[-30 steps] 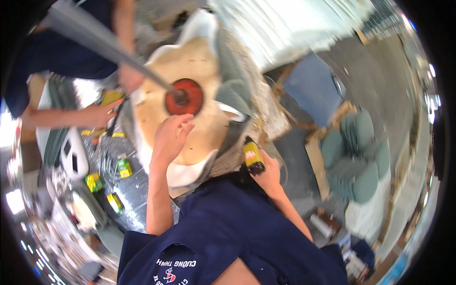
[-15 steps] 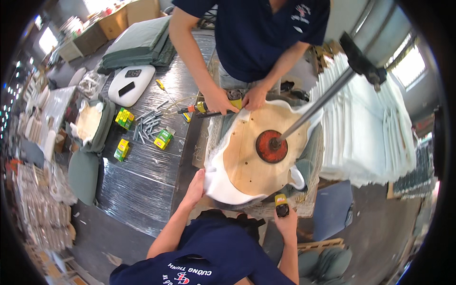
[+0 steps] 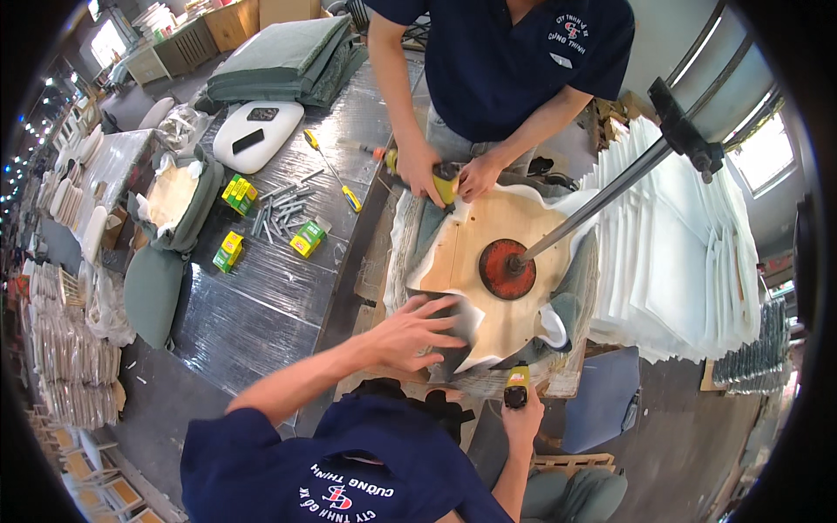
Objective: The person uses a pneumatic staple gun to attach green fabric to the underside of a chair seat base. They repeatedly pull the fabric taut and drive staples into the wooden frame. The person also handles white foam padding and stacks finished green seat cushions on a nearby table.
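Observation:
A round wooden seat board (image 3: 475, 248) lies face down, wrapped in white and grey-green fabric (image 3: 471, 327), with a red press pad (image 3: 506, 268) on a slanted metal rod (image 3: 610, 187) holding its middle. My left hand (image 3: 417, 333) lies flat with spread fingers on the fabric folded over the board's near edge. Just below that edge, my right hand (image 3: 523, 423) grips a yellow and black staple gun (image 3: 517, 385), nose up. Across the board, a co-worker's two hands (image 3: 449, 174) hold another yellow tool at the far edge.
On the foil-covered table (image 3: 253, 305) to the left lie yellow-green staple boxes (image 3: 307, 238), loose staple strips (image 3: 279, 205), a yellow-handled screwdriver (image 3: 336, 174), a white seat shell (image 3: 257, 135) and green cushions (image 3: 153, 288). White cut sheets (image 3: 689, 253) are stacked on the right.
The view has swung round and steadied over the board. My left hand has moved from the board's left rim onto the fabric at the near edge. My right hand still holds the staple gun.

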Available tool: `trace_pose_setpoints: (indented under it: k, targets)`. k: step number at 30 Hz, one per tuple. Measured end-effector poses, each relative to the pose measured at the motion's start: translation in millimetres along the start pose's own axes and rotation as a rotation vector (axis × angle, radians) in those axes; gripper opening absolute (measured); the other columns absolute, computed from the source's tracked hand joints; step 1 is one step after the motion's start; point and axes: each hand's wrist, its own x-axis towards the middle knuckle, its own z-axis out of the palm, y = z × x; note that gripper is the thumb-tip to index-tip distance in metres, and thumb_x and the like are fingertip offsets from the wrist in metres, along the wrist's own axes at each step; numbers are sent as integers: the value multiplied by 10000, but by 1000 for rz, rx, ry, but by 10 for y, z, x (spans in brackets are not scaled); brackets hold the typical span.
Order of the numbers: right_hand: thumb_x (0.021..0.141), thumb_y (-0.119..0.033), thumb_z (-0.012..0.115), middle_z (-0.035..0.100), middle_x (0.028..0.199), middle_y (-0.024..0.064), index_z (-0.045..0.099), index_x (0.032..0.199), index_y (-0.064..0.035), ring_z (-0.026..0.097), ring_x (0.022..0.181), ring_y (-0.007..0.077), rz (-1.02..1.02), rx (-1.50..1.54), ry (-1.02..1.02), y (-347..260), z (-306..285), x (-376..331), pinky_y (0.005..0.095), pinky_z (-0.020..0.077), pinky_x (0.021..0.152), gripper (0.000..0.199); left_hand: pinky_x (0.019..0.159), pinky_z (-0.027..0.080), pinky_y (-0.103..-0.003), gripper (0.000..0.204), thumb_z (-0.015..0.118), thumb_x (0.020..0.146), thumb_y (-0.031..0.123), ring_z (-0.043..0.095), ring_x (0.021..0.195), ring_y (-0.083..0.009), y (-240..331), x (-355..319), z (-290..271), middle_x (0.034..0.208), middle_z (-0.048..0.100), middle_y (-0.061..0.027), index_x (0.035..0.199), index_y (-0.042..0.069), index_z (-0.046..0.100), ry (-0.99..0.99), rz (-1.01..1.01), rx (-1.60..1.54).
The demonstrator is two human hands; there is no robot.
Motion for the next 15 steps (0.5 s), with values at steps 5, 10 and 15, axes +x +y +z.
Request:
trace_pose_setpoints:
  k: [5,10,15]
  targets:
    - [840,-114,802,753,968,278,704,1194,14,725,962,489,43,-36,-10,41,-45,50,526,574,836,389,1266,259,-645,1060,918,733,492,227,1651,-358,-300,833,98,1761,326,-94,1641,258,425,-155,291,261]
    - [887,-156,811,759,932,265,705,1117,77,767,889,432,15,49,59,283,114,42,464,587,788,344,1040,468,-574,784,906,725,550,577,1354,-305,-571,1108,468,1387,641,-106,1332,129,644,-358,287,339]
    - [878,-174,831,738,885,276,683,995,123,747,824,451,50,170,204,714,312,-143,466,580,755,351,674,567,-510,510,750,908,576,750,792,-362,-254,461,372,772,723,-142,987,77,680,-445,-29,133]
